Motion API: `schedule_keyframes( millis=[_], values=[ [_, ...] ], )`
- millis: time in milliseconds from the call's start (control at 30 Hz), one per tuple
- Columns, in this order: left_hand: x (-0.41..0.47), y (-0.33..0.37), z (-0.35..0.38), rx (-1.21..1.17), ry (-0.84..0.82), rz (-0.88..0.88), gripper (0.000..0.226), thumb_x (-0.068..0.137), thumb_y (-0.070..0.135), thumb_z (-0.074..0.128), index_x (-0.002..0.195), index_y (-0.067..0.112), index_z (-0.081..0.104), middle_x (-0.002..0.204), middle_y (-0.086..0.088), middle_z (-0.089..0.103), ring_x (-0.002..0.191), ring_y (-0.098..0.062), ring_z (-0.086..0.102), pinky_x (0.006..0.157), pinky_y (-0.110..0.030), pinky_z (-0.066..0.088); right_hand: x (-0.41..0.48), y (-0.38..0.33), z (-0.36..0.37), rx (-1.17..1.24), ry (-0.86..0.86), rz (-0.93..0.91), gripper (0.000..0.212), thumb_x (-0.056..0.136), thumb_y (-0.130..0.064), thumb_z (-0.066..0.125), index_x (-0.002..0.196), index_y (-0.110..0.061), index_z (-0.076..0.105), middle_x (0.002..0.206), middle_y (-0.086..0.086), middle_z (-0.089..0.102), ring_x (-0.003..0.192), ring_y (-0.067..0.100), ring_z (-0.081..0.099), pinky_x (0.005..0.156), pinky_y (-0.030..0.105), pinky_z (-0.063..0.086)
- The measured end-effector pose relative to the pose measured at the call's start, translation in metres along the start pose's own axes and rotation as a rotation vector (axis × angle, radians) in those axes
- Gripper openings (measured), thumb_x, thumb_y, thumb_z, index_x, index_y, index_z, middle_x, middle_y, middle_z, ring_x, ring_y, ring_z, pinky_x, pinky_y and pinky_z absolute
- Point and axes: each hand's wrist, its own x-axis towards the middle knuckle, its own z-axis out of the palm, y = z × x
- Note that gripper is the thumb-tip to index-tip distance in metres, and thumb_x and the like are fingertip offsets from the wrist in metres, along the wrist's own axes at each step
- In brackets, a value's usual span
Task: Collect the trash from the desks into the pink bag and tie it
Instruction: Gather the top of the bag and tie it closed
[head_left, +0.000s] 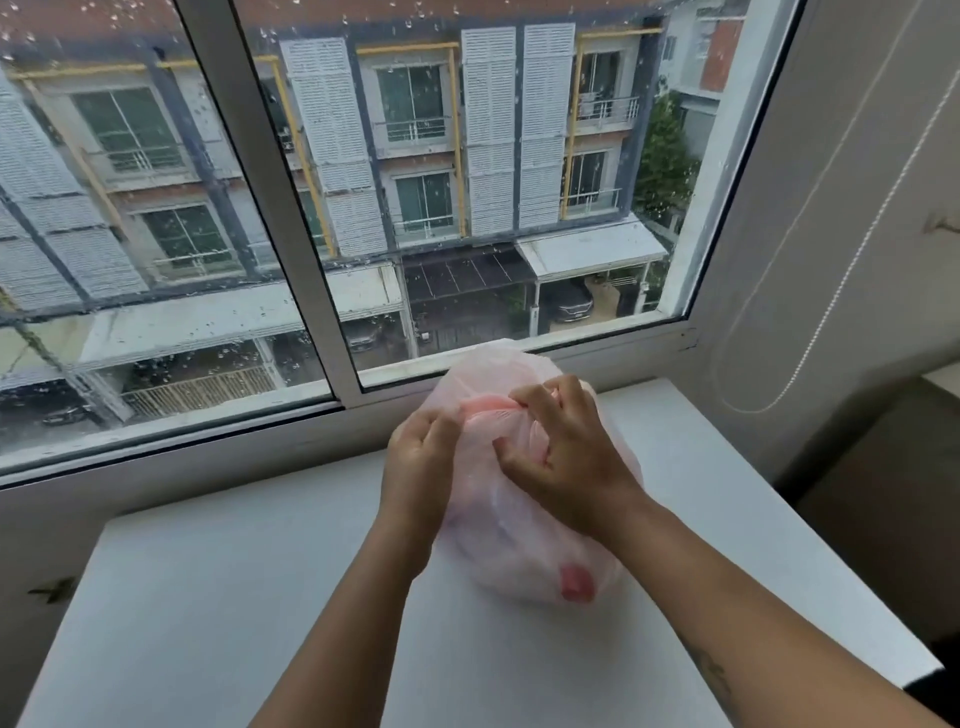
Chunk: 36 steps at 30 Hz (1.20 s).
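Pink bag (524, 545), filled, resting on white desk (260, 597) near window (311, 208). Left hand (418, 475) and right hand (563, 457) each pinch its gathered top, 2 grips closed on plastic.

The bag (519, 551) sits on the table (208, 597), toward its far right part, just before the window (311, 208) that runs behind the table's far edge. The left hand (421, 467) is at the bag's left side and the right hand (563, 460) on its top, both gripping the gathered neck between them. A cord (831, 291) hangs on the wall to the right of the window.
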Motion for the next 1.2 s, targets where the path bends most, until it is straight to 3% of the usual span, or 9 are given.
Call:
schedule_keyframes(
  millis=[133, 300, 467, 600, 767, 900, 1067, 1200],
  values=[
    [-0.007, 0.006, 0.008, -0.054, 0.029, 0.030, 0.029, 0.082, 0.048, 0.052, 0.090, 0.029, 0.072, 0.094, -0.003, 0.073, 0.090, -0.025, 0.070, 0.084, -0.052, 0.057, -0.004, -0.003, -0.005, 0.002, 0.041, -0.019, 0.045, 0.079, -0.052, 0.050, 0.115, -0.027, 0.046, 0.115, -0.002, 0.036, 0.107, 0.018, 0.038, 0.087, 0.036, 0.050],
    [-0.034, 0.019, 0.049, -0.074, -0.040, 0.162, 0.034, 0.084, 0.052, 0.052, 0.096, 0.027, 0.070, 0.100, -0.006, 0.071, 0.094, -0.025, 0.070, 0.086, -0.057, 0.055, -0.027, 0.013, -0.044, -0.019, 0.196, -0.056, 0.046, 0.076, -0.047, 0.056, 0.113, -0.020, 0.050, 0.117, 0.004, 0.039, 0.108, 0.022, 0.041, 0.086, 0.032, 0.048],
    [-0.063, 0.026, 0.141, -0.045, -0.120, 0.245, 0.031, 0.085, 0.054, 0.052, 0.097, 0.029, 0.068, 0.100, -0.005, 0.070, 0.095, -0.025, 0.068, 0.084, -0.059, 0.054, -0.072, 0.066, -0.118, -0.045, 0.305, -0.035, 0.047, 0.076, -0.042, 0.055, 0.110, -0.011, 0.054, 0.113, 0.008, 0.040, 0.104, 0.023, 0.040, 0.088, 0.030, 0.042],
    [-0.106, 0.021, 0.241, -0.025, -0.172, 0.285, 0.032, 0.084, 0.057, 0.051, 0.098, 0.033, 0.067, 0.103, 0.003, 0.068, 0.099, -0.018, 0.066, 0.088, -0.052, 0.054, -0.125, 0.133, -0.188, -0.117, 0.384, -0.009, 0.047, 0.078, -0.048, 0.055, 0.112, -0.016, 0.048, 0.117, 0.001, 0.035, 0.108, 0.021, 0.039, 0.088, 0.030, 0.044],
    [-0.153, 0.004, 0.363, -0.012, -0.297, 0.247, 0.027, 0.086, 0.056, 0.050, 0.098, 0.039, 0.066, 0.105, 0.008, 0.066, 0.104, -0.014, 0.063, 0.091, -0.046, 0.054, -0.195, 0.216, -0.265, -0.176, 0.435, 0.086, 0.047, 0.078, -0.049, 0.058, 0.112, -0.022, 0.042, 0.118, -0.001, 0.032, 0.112, 0.021, 0.041, 0.081, 0.035, 0.053],
    [-0.177, -0.010, 0.431, -0.015, -0.368, 0.191, 0.023, 0.086, 0.047, 0.050, 0.099, 0.036, 0.065, 0.107, 0.011, 0.065, 0.105, -0.007, 0.060, 0.088, -0.031, 0.050, -0.235, 0.270, -0.299, -0.181, 0.435, 0.176, 0.046, 0.077, -0.046, 0.061, 0.110, -0.017, 0.049, 0.115, -0.002, 0.033, 0.106, 0.020, 0.043, 0.078, 0.028, 0.049],
    [-0.179, -0.056, 0.498, 0.034, -0.417, 0.066, 0.011, 0.093, 0.038, 0.052, 0.093, 0.045, 0.062, 0.104, 0.019, 0.064, 0.100, 0.003, 0.059, 0.086, -0.023, 0.047, -0.267, 0.339, -0.300, -0.195, 0.402, 0.344, 0.044, 0.075, -0.045, 0.060, 0.108, -0.017, 0.050, 0.110, -0.004, 0.033, 0.101, 0.020, 0.043, 0.080, 0.028, 0.046],
    [-0.174, -0.113, 0.543, 0.090, -0.446, -0.095, 0.010, 0.091, 0.037, 0.054, 0.095, 0.039, 0.063, 0.104, 0.016, 0.065, 0.101, -0.002, 0.060, 0.086, -0.027, 0.048, -0.301, 0.392, -0.274, -0.187, 0.336, 0.544, 0.046, 0.076, -0.049, 0.054, 0.112, -0.022, 0.051, 0.110, -0.010, 0.032, 0.105, 0.013, 0.038, 0.084, 0.020, 0.039]
  ],
)
